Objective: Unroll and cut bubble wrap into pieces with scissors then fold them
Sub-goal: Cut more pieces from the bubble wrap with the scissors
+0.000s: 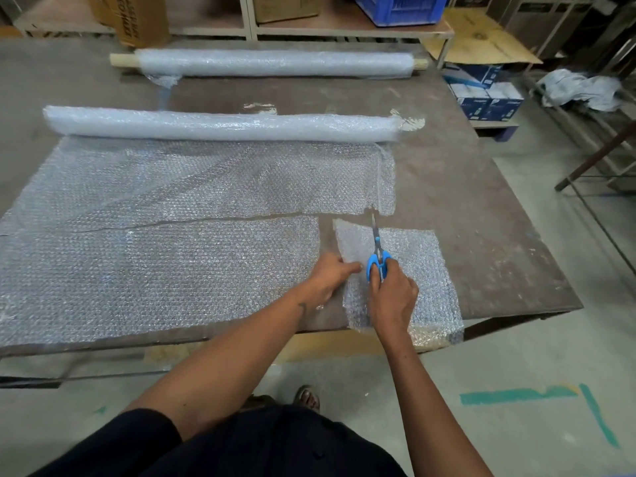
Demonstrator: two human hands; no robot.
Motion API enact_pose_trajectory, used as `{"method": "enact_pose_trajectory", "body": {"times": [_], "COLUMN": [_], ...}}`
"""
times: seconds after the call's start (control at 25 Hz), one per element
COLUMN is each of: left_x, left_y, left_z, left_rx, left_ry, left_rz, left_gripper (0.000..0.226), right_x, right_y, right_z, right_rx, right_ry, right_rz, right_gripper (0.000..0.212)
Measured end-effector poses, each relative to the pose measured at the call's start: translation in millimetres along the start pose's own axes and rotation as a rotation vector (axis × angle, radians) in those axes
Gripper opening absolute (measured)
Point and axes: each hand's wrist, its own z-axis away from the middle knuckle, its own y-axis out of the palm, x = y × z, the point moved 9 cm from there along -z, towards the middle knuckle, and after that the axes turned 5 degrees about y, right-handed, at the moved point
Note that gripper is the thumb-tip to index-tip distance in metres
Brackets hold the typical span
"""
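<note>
A worker's right hand [390, 297] has its fingers curled through the blue handles of the scissors [378, 256], blades pointing away toward the roll, while the left hand [328, 275] rests on the edge of a small cut piece [413, 270] of bubble wrap, fingers stretched toward the handles; whether they pinch the film I cannot tell. From my remote seat I judge the cutting step to be in hand: the small piece lies at the table's [481, 235] near right corner, its front edge hanging over the rim, apart from the larger sheet [155, 263] to its left. A long slit already runs across that sheet, which trails back to the half-unrolled roll [223, 125]. Next, I reckon, the blades must finish their line and the loose piece be folded. A second roll [275, 63] on a wooden core lies farther back, with cardboard boxes [137, 18] and a blue crate [402, 8] on shelves behind; nothing blocks the cut.
</note>
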Motion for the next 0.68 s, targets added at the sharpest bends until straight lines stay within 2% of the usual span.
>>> {"method": "enact_pose_trajectory", "body": {"times": [0.16, 0.32, 0.44, 0.48, 0.56, 0.68], "left_x": [-28, -38, -22, -10, 5, 34], "left_y": [8, -29, -84, -104, -140, -189], "left_z": [9, 26, 30, 27, 29, 26], "left_rx": [0.161, 0.15, 0.096, 0.056, -0.024, -0.138], "left_ry": [0.007, 0.029, 0.07, 0.065, 0.055, -0.011], "left_rz": [0.217, 0.427, 0.484, 0.485, 0.474, 0.413], "left_gripper": [0.02, 0.02, 0.067, 0.074, 0.074, 0.052], "right_x": [24, 74, 116, 130, 159, 195], "right_y": [-20, -24, -9, -2, 19, 59], "right_z": [5, 20, 44, 53, 71, 94], "right_rx": [-0.069, -0.082, -0.064, -0.055, -0.015, 0.096], "right_ry": [0.043, 0.033, -0.037, -0.064, -0.126, -0.182], "right_rz": [-0.164, -0.204, -0.181, -0.172, -0.152, -0.113], "right_gripper": [0.03, 0.035, 0.041, 0.043, 0.048, 0.057]}}
